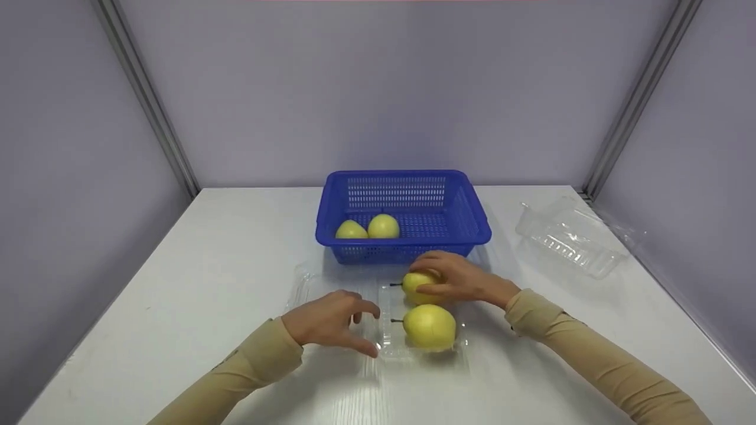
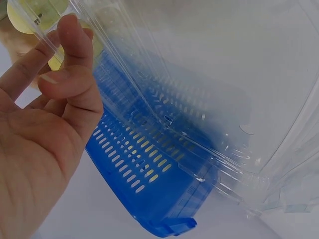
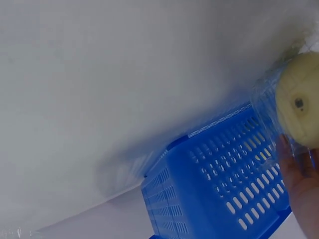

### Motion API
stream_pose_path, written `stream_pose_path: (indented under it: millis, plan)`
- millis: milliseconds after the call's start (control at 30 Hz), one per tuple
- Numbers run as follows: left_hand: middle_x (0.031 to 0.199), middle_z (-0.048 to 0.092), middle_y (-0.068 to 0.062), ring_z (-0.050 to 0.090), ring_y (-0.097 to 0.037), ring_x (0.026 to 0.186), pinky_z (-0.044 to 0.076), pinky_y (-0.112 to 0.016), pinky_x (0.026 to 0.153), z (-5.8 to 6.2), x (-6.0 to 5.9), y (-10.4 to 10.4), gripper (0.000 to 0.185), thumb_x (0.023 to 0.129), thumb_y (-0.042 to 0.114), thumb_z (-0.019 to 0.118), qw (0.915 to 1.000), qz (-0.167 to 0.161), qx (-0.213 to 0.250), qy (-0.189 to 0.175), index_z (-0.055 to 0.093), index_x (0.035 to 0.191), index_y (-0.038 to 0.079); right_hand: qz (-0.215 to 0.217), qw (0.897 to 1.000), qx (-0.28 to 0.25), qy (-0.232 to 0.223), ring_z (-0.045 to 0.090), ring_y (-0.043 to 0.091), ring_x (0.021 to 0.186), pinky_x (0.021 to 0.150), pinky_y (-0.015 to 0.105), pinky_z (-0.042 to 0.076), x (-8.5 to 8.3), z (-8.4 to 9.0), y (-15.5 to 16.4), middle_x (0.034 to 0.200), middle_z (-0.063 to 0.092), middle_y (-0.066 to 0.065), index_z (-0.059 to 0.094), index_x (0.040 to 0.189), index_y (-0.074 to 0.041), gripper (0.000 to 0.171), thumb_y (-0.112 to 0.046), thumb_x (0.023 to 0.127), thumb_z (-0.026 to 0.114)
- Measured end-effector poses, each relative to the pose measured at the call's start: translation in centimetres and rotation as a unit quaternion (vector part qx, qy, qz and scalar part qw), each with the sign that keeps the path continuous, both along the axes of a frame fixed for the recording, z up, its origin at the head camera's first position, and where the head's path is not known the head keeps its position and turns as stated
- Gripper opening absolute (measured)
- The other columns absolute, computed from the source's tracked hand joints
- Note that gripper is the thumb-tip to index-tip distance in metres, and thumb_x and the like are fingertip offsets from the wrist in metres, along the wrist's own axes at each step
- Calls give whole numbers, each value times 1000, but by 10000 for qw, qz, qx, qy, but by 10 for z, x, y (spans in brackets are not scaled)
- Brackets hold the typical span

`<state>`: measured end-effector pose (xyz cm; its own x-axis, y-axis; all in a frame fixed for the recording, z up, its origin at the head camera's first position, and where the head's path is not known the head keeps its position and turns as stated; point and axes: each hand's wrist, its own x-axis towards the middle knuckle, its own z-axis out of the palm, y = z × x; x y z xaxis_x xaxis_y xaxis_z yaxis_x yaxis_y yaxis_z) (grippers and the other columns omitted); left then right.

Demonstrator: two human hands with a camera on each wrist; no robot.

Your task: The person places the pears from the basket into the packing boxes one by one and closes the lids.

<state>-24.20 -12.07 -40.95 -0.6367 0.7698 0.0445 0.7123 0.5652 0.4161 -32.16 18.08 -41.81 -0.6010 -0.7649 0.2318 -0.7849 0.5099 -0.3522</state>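
Note:
A clear plastic clamshell container (image 1: 390, 349) lies open on the white table (image 1: 195, 277), its lid (image 1: 304, 283) folded out to the left. Two yellow pears sit in it. My right hand (image 1: 436, 276) grips the far pear (image 1: 415, 284) from above; the near pear (image 1: 430, 326) lies free. My left hand (image 1: 361, 327) holds the container's left edge between curled fingers and thumb. In the left wrist view its fingers (image 2: 70, 74) touch the clear plastic (image 2: 199, 99). The right wrist view shows the gripped pear (image 3: 299, 102) beside my fingers (image 3: 303, 184).
A blue slotted basket (image 1: 407, 176) stands just behind the container, with two more pears (image 1: 351, 230) (image 1: 384, 226) at its left front. A second clear container (image 1: 567, 239) lies at the table's far right. Grey walls enclose the table on three sides.

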Motion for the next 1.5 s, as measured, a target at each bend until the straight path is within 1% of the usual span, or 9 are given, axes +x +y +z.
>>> stream_pose_path:
  millis: [300,533,733,900,1033,1133,1300,1400,1500]
  plan:
    - [97,72,-5,66,-23,84,49,-27,73,1,1,1,62,73,58,78,10000,41,-48,-42,68,116,14,88,9985,-506,187,59,20,115,99,42,49,6,3,17,119,65,2,67,120,-12,40,-34,87,74]
    - [97,71,-5,65,-25,85,49,-25,72,0,2,-1,60,75,55,79,9999,-19,108,-16,68,116,13,184,9969,-616,449,61,22,111,96,41,51,7,3,25,116,67,3,68,118,-10,38,-28,85,77]
    - [97,70,-6,65,-24,85,49,-26,72,-1,4,-4,64,75,55,79,10000,-51,35,48,66,121,14,31,9984,-527,224,61,22,111,96,41,51,9,2,30,118,66,2,67,121,-11,39,-30,87,75]
    - [104,67,-6,63,-22,90,50,-29,74,-3,7,-8,75,75,60,76,9999,-20,-117,52,57,135,18,-333,9988,-356,6,58,22,114,97,45,50,10,3,34,121,65,0,66,124,-15,43,-34,87,74]
    - [114,64,-6,63,-21,98,52,-32,77,-5,10,-13,86,76,67,71,9998,153,-154,-12,43,147,26,-642,9976,-230,-153,57,22,111,88,44,54,12,3,36,123,62,2,65,125,-17,44,-37,87,74]
    - [119,61,-7,63,-22,102,52,-35,80,-6,12,-18,90,76,69,69,9992,355,-147,-101,37,150,30,-942,9951,-125,-289,57,22,108,84,40,55,14,4,35,123,59,5,65,124,-17,44,-40,86,74]
    - [123,60,-8,63,-23,103,52,-42,85,-6,13,-25,98,72,72,69,9971,652,-214,-314,31,153,31,-1511,9876,101,-424,58,23,98,81,38,53,19,6,35,111,59,10,68,119,-17,48,-49,84,73]
    - [123,61,-9,63,-23,105,52,-43,88,-6,12,-31,98,74,74,66,9961,788,-247,-322,31,153,28,-1506,9878,175,-352,58,18,88,75,32,49,19,5,36,99,64,8,69,117,-14,47,-49,85,72]
    - [118,63,-11,63,-23,102,52,-43,87,-8,10,-36,86,84,71,56,9953,919,-201,-233,38,150,20,-1319,9908,127,-288,57,13,79,70,27,47,17,4,36,88,66,3,70,115,-10,45,-45,87,71]
